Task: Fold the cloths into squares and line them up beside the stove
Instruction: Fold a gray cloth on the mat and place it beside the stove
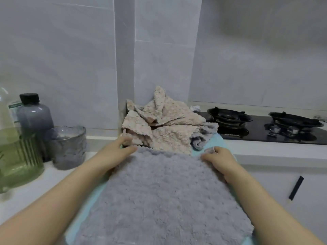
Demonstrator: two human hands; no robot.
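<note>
Head view: at the left edge of the frame a green jar, a grey bottle and a glass cup stand on the bench, near the left forearm. A wide swing of that arm during the fold could tip the cup.

The left hand lies on the far left corner of the grey cloth with fairly straight fingers. I cannot tell whether its grip pinches the corner or only presses it. If that side is loose when the other lifts, the fold would likely come out crooked, not square.

The cloth fills the lower middle of the frame, spread over a light blue cloth that might drag along with it. Just behind it, at centre, a crumpled beige pile crowds the far edge and could snag.

The right hand has its grip clamped on the far right corner, a tuft showing between the fingers. The stove sits at the right.

The grey cloth looks thick, fluffy and limp, lying open and unfolded, its edges slightly wavy.
</note>
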